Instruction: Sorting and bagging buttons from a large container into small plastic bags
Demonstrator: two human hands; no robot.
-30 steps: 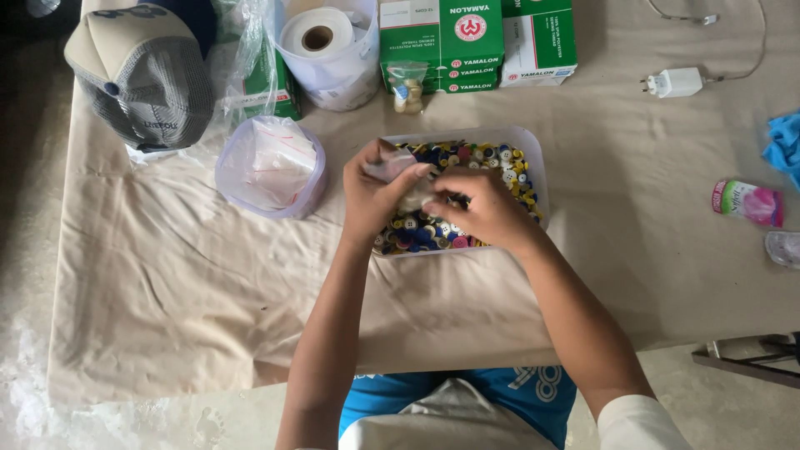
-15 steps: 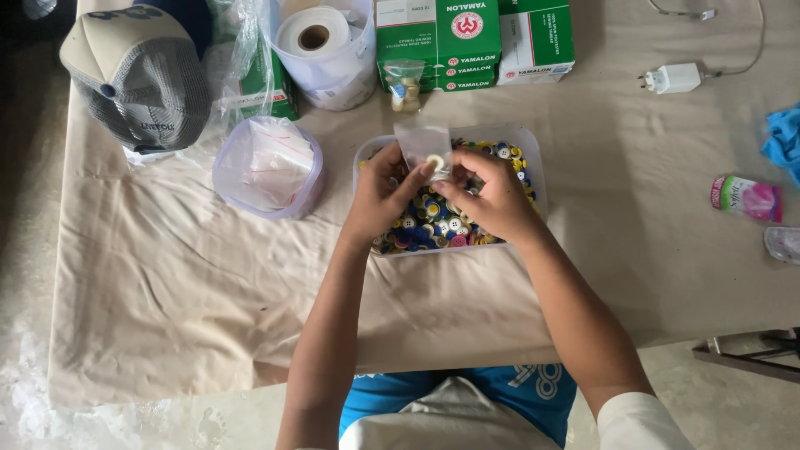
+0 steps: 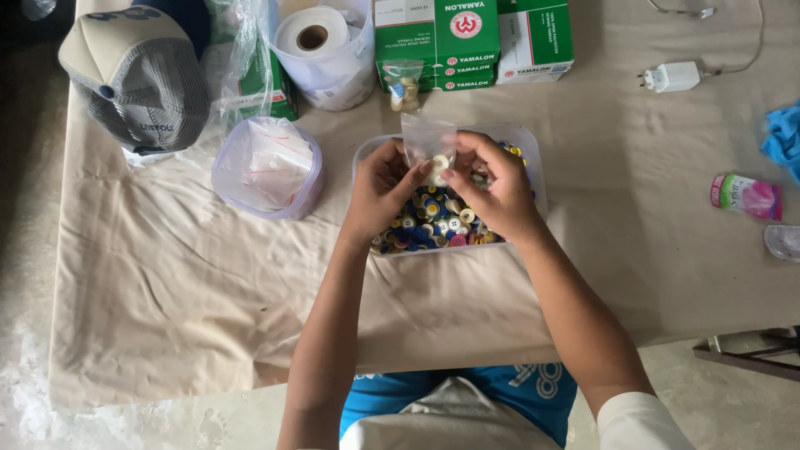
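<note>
Your left hand (image 3: 379, 193) and right hand (image 3: 487, 187) both pinch a small clear bag (image 3: 427, 142), held between them just above the tray of buttons (image 3: 528, 158). If either pinch loosens, the bag could tip and spill its pale button (image 3: 439, 161) into the tray beneath your fingers.

Cap (image 3: 137, 79): grey and beige, far left corner of the worktop (image 3: 208, 292).
Round tub (image 3: 267, 167): clear, holding what look like small plastic bags.
Paper roll (image 3: 312, 37): white, inside a clear bag.
Boxes (image 3: 471, 37): green and white, stacked at the far edge.
Charger (image 3: 673, 77): white, with cable.
Sachet (image 3: 746, 197): pink, right side.
Cloth (image 3: 783, 137): blue, right edge.
</note>
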